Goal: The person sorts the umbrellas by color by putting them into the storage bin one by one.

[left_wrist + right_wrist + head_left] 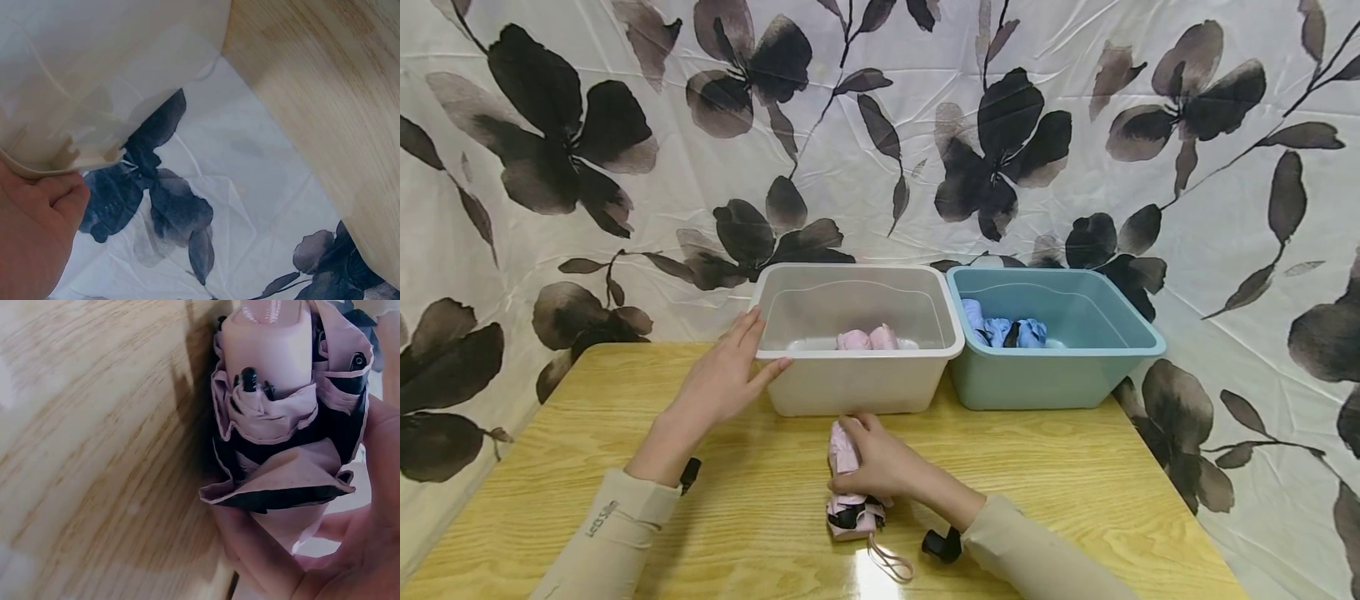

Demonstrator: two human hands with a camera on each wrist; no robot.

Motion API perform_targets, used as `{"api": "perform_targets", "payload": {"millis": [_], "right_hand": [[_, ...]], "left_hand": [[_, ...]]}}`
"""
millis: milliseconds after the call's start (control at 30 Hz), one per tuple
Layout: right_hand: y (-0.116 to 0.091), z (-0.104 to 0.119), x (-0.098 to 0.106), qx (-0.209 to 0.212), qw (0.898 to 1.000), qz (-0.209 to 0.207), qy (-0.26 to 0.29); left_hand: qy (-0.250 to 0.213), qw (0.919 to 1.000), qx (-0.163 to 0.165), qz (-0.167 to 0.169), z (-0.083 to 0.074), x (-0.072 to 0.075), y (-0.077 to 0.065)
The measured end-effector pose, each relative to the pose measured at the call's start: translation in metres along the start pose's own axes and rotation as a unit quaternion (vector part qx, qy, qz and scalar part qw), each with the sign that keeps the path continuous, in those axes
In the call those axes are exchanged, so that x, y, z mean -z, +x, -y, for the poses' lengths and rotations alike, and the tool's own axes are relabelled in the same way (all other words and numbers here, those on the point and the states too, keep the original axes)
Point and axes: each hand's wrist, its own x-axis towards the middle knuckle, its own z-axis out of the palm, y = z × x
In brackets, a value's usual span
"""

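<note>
A folded pink umbrella (pixel 842 450) lies lengthwise on the table, its wrist strap (pixel 891 560) trailing toward the near edge. My right hand (pixel 883 462) grips it from above, thumb on the near side and fingers farther along. In the right wrist view the umbrella's pink handle end (pixel 269 350) and loose fabric folds with dark undersides show close up. My left hand (pixel 722 371) rests at the near left corner of a white bin (pixel 857 383), fingers extended along the side rim and thumb on the front rim. Two pink rolled bundles (pixel 868 338) lie inside that bin.
A blue-green bin (pixel 1052 379) stands right beside the white one, with several blue bundles (pixel 1015 332) at its left end. Both bins stand at the far side of the wooden table (pixel 760 500), before a floral cloth backdrop (pixel 880 167).
</note>
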Motion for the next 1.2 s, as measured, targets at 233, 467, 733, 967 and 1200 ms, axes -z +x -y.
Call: {"api": "perform_targets", "payload": {"millis": [233,467,733,967,1200], "right_hand": [[0.0,-0.006,-0.003,-0.008,0.999,-0.018,0.047],[-0.009,-0.011,-0.004,-0.003,0.994,-0.042,0.104],[-0.022,-0.012,-0.004,0.021,0.983,-0.074,0.166],[-0.032,-0.01,-0.003,0.06,0.97,-0.109,0.208],[-0.04,-0.006,0.002,0.097,0.95,-0.151,0.255]], "left_hand": [[-0.001,1.0,0.003,0.002,-0.001,0.001,0.0],[-0.003,1.0,0.006,-0.001,-0.002,0.001,0.0],[-0.002,1.0,0.006,0.005,-0.002,0.001,0.001],[-0.006,1.0,0.005,0.005,-0.002,0.001,0.001],[-0.004,1.0,0.003,0.004,-0.003,0.001,0.001]]}}
